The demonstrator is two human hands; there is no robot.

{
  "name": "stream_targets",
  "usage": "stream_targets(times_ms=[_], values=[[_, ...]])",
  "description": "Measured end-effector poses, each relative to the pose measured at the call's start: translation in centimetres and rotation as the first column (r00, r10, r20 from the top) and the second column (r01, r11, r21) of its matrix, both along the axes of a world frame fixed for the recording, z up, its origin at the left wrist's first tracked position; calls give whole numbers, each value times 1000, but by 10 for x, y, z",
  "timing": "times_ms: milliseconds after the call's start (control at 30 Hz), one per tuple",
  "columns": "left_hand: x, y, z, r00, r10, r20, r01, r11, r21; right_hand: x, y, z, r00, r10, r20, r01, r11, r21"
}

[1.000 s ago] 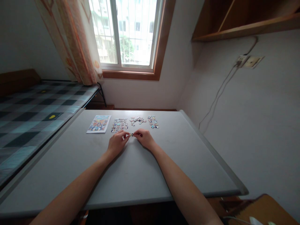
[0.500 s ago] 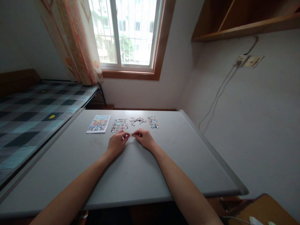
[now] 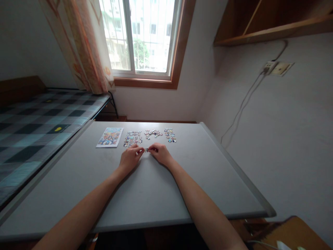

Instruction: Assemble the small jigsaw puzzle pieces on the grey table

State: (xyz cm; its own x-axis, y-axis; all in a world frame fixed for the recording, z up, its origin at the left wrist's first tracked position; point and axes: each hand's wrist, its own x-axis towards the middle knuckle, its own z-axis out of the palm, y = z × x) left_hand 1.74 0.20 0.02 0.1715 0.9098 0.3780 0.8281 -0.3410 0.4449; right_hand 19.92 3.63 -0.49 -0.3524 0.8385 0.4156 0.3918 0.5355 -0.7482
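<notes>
Here's the pale grey bench [image 3: 145, 198], broad and smooth, and towards its far side both hands are at work: the left hand [image 3: 130, 156] and right hand [image 3: 160, 153] pinching a tiny jigsaw bit [image 3: 146, 150] between them, too small to tell whether one piece or several. Just beyond, three batches of jigsaw pieces: a left batch [image 3: 133, 138], an arching middle batch [image 3: 153, 134], a right batch [image 3: 170, 135]. Left of those, a colourful printed sheet [image 3: 110, 137] lies flat. Daylight floods the window [image 3: 151, 38], orange-patterned curtain [image 3: 78, 48] alongside; checked mattress [image 3: 59, 114] out left; and right, wooden shelf [image 3: 260, 37] above a wall socket [image 3: 281, 68], cable [image 3: 238, 109] trailing down.
</notes>
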Motion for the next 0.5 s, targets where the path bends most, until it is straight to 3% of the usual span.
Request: stream_targets(times_ms=[500], values=[[1,-1,2,1000,-1,-11,1,1000,5,0,-1,1,1000,-12,-22,12,1000,-20]])
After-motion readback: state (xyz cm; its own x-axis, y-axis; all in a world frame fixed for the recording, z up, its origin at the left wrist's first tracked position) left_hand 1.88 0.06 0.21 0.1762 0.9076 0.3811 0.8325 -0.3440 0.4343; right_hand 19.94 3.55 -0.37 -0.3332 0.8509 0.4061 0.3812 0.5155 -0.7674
